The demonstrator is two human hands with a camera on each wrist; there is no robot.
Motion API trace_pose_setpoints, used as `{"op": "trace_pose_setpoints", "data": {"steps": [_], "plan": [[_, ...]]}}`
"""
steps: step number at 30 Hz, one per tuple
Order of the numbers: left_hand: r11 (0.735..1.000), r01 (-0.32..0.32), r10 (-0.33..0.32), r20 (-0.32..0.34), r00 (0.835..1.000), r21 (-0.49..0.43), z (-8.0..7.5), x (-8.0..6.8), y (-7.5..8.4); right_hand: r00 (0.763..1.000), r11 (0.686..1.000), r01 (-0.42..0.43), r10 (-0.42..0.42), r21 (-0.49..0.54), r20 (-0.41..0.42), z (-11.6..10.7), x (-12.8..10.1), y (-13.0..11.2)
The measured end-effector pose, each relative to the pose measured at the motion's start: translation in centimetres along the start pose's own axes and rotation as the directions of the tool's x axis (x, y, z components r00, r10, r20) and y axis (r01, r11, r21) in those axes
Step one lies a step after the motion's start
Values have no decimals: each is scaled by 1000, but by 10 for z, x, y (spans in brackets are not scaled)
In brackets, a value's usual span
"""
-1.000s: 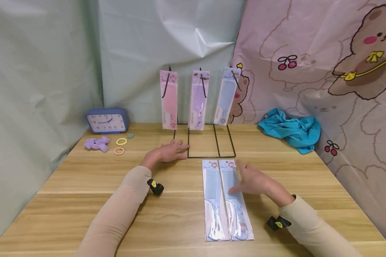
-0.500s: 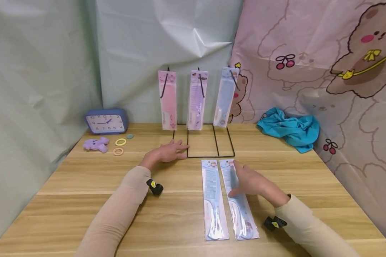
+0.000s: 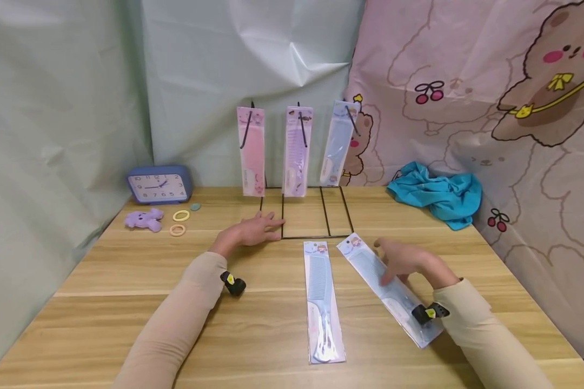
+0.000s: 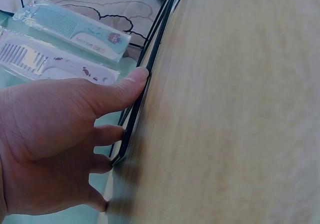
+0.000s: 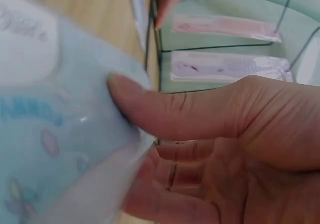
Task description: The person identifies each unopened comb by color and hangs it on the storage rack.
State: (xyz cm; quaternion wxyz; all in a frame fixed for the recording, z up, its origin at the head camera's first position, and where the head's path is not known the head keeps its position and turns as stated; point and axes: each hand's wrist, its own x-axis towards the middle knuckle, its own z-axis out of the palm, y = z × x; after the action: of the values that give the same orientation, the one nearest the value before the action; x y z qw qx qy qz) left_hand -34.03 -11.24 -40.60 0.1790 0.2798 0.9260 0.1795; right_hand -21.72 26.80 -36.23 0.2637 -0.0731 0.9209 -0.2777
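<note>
Pinching glossy plastic comb packet (image 3: 388, 286), right hand (image 3: 403, 259); thin wire rack (image 3: 316, 216).

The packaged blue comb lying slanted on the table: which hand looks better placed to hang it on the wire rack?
Probably the right hand: it already pinches the packaged blue comb. The left hand rests at the wire rack base, seemingly steadying it.

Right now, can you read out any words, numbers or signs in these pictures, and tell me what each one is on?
"10 11 12 1 2" and "8 7 6 5 4": hour numerals on the face of the blue clock; the rest are hidden or too small.
Print on the packaged comb that the right hand pinches: too blurred to read.
Labels on the hanging comb packs and on the flat comb pack: too small to read.
</note>
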Motion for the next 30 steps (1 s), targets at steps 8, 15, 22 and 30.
{"op": "trace_pose_setpoints", "data": {"steps": [8,15,22,30], "plan": [[1000,-2,2,4,1000,-6,0,0,0,980,990,136,-138,-23,-145,-23,-13,-2],[1000,-6,6,3,1000,0,0,1,-2,900,961,266,-219,77,-376,-33,-31,-15],[1000,-3,3,9,1000,0,0,1,-1,765,931,364,-277,35,-582,-31,-44,-33],[1000,-12,12,-1,1000,10,2,2,-3,589,704,706,-523,77,-616,-29,-45,-36]]}}
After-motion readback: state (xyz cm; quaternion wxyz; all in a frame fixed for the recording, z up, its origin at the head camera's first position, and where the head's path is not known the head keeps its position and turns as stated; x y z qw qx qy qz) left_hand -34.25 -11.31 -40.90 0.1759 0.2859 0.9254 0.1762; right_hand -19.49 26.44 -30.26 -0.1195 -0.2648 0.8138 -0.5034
